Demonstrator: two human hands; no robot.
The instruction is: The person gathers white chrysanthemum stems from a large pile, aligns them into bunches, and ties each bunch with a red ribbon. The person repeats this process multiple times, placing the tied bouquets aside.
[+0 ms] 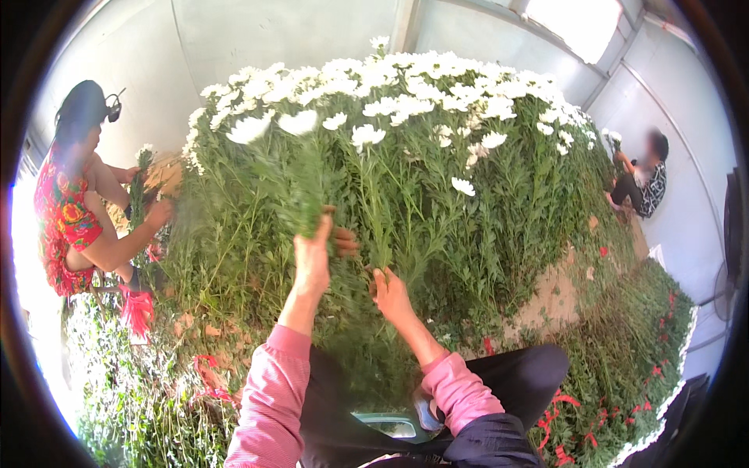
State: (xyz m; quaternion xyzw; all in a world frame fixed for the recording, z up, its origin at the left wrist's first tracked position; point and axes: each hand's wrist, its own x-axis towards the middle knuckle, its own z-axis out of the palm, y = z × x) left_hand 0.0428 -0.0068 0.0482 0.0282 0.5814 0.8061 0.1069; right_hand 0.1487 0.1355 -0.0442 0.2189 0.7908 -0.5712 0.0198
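A tall bank of white chrysanthemums [437, 97] on long leafy green stems stands right in front of me. My left hand [314, 253] is wrapped round a few chrysanthemum stems [300, 183], with their white heads upright above it; leaves and blooms are smeared by motion. Lower and to the right, my right hand [392, 295] has its thumb and fingers pinched together at the foot of a green chrysanthemum stem [382, 238] along the front of the bank. Foliage partly hides those fingertips.
Bundled stems with red ties [207, 374] lie at the lower left, and another bundled heap [632, 374] at the lower right. One person [70, 210] handles flowers at the left; another person [647, 175] sits at the far right. Brown ground [550, 300] shows between the heaps.
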